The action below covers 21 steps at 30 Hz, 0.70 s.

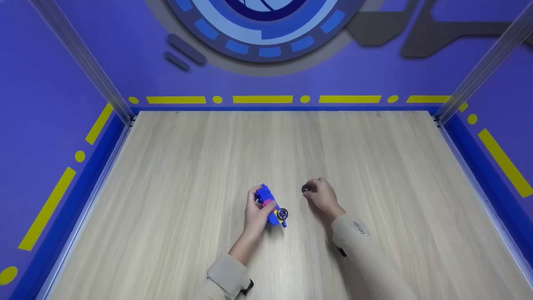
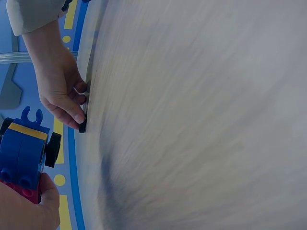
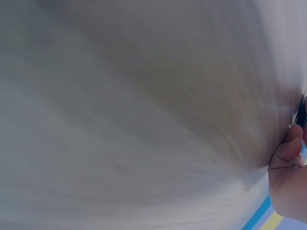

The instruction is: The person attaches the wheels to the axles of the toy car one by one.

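Note:
In the head view my left hand (image 1: 257,214) grips a toy car (image 1: 265,193) built from blue, pink and yellow blocks. A black wheel (image 1: 282,214) sits on its near right side. The left wrist view shows a blue clip-shaped piece (image 2: 31,117) at one end of the car, and black wheels on both sides there. To the right, my right hand (image 1: 324,196) pinches a separate black wheel (image 1: 306,188) between thumb and fingers, close over the table. In the right wrist view only part of that wheel (image 3: 301,114) shows at the edge, beside the fingertips.
A light wood-grain table (image 1: 187,166) spreads around both hands. Blue panels (image 1: 266,85) with yellow markings wall it in at the back and both sides, with metal posts (image 1: 87,58) at the rear corners.

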Available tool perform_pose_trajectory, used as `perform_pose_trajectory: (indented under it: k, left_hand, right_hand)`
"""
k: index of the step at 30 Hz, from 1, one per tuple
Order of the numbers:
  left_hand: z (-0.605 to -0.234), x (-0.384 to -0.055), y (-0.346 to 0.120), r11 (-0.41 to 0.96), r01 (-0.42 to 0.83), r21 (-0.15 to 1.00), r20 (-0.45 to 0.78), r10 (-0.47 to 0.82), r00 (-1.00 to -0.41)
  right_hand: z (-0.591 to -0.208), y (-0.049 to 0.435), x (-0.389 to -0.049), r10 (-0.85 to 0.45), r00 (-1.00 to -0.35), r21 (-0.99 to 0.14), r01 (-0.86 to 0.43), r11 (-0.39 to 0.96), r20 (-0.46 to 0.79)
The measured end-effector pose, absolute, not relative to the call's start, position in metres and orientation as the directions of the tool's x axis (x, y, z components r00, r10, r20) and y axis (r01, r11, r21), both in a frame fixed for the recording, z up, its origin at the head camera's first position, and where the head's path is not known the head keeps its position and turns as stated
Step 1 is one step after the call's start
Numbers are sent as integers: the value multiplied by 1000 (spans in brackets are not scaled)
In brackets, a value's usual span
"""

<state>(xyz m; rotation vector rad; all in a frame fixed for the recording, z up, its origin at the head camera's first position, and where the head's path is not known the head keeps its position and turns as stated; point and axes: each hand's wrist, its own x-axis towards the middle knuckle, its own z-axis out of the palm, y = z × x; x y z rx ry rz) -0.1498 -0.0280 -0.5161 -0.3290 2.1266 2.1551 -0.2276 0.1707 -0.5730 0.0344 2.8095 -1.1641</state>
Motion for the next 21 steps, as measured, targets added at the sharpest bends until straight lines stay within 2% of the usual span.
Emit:
perform_pose_trajectory:
  k: [6,13,21]
  left_hand:
    - [-526,-153,-28,-17,-220,975,-221,-77,-972]
    - [-540,-158,-25,0,-204,979,-203,-90,-975]
    - [-509,-147,-23,11,-220,976,-218,-79,-973]
  right_hand:
    - [-573,173,-224,-47,-996,-713,18,701,-71]
    - [-568,173,-219,-101,-994,-783,-37,621,-33]
    - [-555,168,-214,-113,-993,-820,-45,570,-24]
